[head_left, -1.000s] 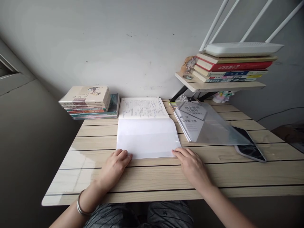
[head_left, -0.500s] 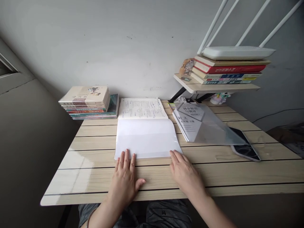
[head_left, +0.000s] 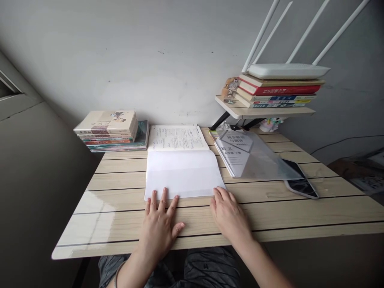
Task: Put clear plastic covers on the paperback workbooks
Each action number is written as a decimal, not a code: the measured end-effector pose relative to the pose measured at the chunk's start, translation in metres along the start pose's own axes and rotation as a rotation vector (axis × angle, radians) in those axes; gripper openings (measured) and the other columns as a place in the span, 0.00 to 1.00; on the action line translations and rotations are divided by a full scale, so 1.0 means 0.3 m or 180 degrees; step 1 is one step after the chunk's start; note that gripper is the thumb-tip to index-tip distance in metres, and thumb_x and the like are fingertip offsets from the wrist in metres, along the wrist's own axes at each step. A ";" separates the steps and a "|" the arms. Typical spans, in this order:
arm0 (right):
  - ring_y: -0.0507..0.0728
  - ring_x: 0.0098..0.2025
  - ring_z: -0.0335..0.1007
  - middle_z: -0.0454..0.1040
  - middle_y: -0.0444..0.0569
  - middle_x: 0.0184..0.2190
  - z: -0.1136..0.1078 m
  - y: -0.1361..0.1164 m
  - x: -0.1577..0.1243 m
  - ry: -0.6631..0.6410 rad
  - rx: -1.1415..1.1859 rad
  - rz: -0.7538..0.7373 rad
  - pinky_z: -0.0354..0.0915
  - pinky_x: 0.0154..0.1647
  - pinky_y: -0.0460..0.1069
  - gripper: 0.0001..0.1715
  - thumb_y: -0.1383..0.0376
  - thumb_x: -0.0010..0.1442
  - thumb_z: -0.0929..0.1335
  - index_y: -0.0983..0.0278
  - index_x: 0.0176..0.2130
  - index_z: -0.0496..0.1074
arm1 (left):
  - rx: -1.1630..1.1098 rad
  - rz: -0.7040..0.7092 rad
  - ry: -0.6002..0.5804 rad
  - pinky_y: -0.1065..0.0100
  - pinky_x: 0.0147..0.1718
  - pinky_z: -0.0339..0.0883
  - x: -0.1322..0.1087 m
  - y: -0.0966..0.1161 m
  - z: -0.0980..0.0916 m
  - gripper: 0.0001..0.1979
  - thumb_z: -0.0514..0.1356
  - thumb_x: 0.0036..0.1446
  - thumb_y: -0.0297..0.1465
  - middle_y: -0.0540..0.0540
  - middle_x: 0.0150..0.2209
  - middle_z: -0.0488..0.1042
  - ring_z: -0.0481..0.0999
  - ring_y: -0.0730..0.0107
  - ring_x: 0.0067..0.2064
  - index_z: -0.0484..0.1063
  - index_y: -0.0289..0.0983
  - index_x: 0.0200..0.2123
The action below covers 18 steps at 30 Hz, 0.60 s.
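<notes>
Open book (head_left: 177, 138) with a white sheet (head_left: 181, 174) lying over its lower page, on a wood-grain desk (head_left: 120, 236). Left hand (head_left: 157, 228): 5 fingers spread, tips at the sheet's lower edge, no pinch visible. Right hand (head_left: 229, 218): fingers (head_left: 222, 196) curved at the sheet's lower right corner; whether they pinch it cannot be told. The 2 hands stand apart, below the sheet. To the sheet's right lies a clear plastic sheet (head_left: 255, 156), partly over a phone (head_left: 301, 184); beyond its upper left, a book stack (head_left: 106, 130). The sheet appears light and limp, best held along its lower edge or at its 2 lower corners.
</notes>
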State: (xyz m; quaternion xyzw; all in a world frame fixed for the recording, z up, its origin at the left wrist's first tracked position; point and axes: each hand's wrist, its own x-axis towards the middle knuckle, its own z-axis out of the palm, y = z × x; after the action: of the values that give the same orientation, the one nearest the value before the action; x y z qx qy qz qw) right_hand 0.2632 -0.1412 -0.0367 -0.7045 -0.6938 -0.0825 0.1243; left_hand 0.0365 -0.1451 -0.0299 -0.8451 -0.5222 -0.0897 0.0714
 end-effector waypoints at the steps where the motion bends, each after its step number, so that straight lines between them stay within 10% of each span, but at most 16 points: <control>1: 0.63 0.50 0.64 0.68 0.60 0.52 -0.003 -0.011 0.004 0.0002 -0.0002 0.0050 0.64 0.51 0.55 0.23 0.66 0.64 0.55 0.73 0.50 0.69 | 0.0000 -0.0003 0.0016 0.44 0.53 0.55 0.001 0.000 -0.001 0.33 0.47 0.58 0.51 0.41 0.65 0.53 0.51 0.37 0.63 0.49 0.48 0.64; 11: 0.60 0.67 0.42 0.50 0.53 0.65 -0.054 -0.280 -0.017 -0.0552 0.1096 -0.1270 0.47 0.65 0.59 0.34 0.53 0.66 0.53 0.70 0.63 0.53 | 0.0011 0.0019 0.0063 0.46 0.54 0.55 -0.009 -0.008 0.025 0.33 0.52 0.58 0.41 0.42 0.66 0.50 0.50 0.39 0.64 0.46 0.46 0.65; 18: 0.61 0.68 0.36 0.44 0.57 0.66 -0.019 -0.288 -0.040 -0.0614 0.1078 -0.1095 0.45 0.66 0.58 0.41 0.48 0.64 0.52 0.74 0.65 0.47 | 0.0057 -0.0021 0.0071 0.47 0.55 0.54 -0.010 -0.001 0.026 0.35 0.53 0.56 0.33 0.43 0.66 0.49 0.51 0.40 0.64 0.44 0.47 0.65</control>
State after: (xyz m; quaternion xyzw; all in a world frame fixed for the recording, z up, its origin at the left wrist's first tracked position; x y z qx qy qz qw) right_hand 0.1770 -0.1538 -0.0294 -0.5498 -0.8160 0.0825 0.1580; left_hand 0.0355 -0.1458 -0.0383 -0.8416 -0.5250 -0.0947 0.0845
